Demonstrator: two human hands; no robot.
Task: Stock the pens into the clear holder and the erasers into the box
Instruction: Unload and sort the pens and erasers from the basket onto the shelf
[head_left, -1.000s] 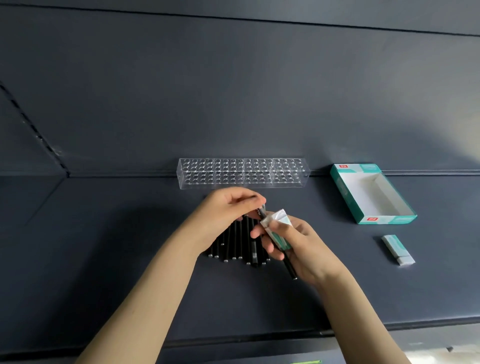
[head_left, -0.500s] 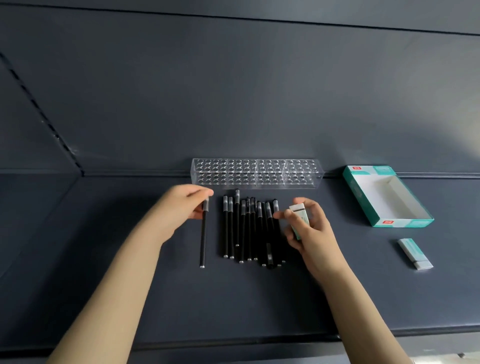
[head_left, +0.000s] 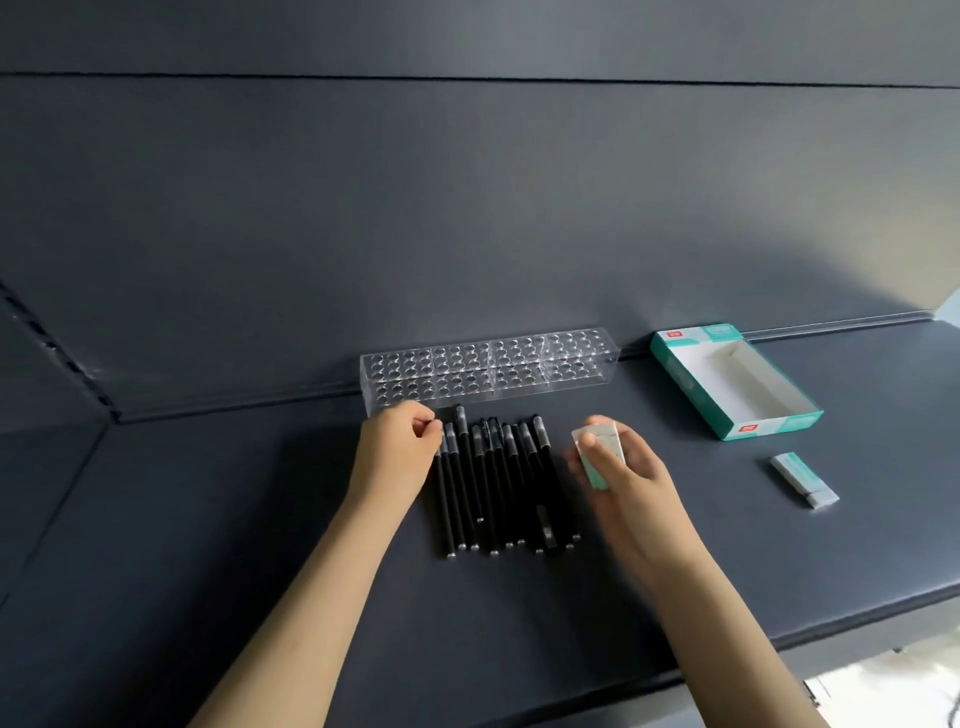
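Your right hand (head_left: 628, 478) grips an eraser (head_left: 605, 436) just beside the pens (head_left: 498, 483); carry it right to the open box (head_left: 685, 389), lift over its near wall and lay it flat. Your left hand (head_left: 397, 454) pinches the leftmost pen (head_left: 447, 514) near its cap, the clear holder (head_left: 488, 369) just behind.
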